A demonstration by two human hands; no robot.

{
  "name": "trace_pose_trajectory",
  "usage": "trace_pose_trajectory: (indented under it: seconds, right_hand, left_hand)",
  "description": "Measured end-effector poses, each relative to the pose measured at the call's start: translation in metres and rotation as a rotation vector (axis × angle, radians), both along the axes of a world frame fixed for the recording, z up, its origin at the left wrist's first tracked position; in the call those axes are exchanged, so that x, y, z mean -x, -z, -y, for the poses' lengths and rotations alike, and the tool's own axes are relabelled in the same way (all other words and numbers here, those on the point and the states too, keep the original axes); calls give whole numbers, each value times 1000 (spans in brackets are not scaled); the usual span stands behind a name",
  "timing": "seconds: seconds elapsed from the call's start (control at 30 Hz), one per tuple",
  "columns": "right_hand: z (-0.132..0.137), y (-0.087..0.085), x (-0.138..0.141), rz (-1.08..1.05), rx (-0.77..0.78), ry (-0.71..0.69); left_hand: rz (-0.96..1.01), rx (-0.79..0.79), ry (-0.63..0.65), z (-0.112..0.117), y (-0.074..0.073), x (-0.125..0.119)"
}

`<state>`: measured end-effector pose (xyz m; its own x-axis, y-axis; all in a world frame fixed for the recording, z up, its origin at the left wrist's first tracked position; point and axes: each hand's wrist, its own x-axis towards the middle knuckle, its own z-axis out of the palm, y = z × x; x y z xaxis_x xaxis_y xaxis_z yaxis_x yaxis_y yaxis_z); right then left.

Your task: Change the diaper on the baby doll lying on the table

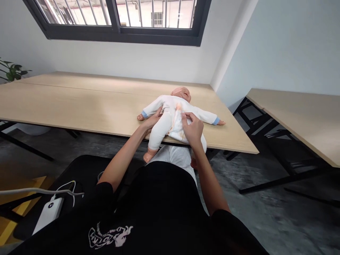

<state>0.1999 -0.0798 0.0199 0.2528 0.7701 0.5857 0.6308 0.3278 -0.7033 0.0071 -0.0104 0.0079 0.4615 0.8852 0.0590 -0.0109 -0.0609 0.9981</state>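
Plain white room with a dark-framed window up top and a long pale wood tabletop [79, 106] running wall to wall. A baby doll [170, 118] lies face-up near the front edge, head pointing away from the person and legs hanging off the edge. It's wearing a white onesie [173, 103] with blue cuffs. The right hand [192, 128] sits on the doll's belly, its fingers curled and pinching a bit of the onesie fabric. The left hand [152, 121] lies against the doll's side, just under its arm, with fingers stretched along it — the doll's leg covers part of it, so can't tell if it's gripping. A white power bank [49, 211] with a cable sits down at lower left.
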Motion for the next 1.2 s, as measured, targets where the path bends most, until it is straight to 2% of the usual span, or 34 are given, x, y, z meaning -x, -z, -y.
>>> trace_pose_trajectory:
  seconds: [0.23,0.3,0.43,0.63,0.87,1.0,1.13,1.2]
  right_hand:
    - [2,0,2,31,41,13]
    - [3,1,2,45,51,9]
    - [2,2,2,63,63,6]
    - [1,1,3,79,69,11]
    - [0,3,3,97,74,9]
    - [3,1,3,136,94,24]
    - [14,-14,15,331,113,8]
    - [18,-25,28,470,104,-45]
  left_hand:
    - [-142,23,183,-11,-7,30]
    - [-151,-5,188,-12,-10,33]
    - [-187,-53,117,-10,-22,41]
    - [-318,155,85,-13,-40,62]
    - [-279,159,-14,-7,-33,77]
    - [-227,143,-119,-1,-31,83]
    - [-106,167,-182,4,-32,81]
    - [-35,190,-196,6,-34,78]
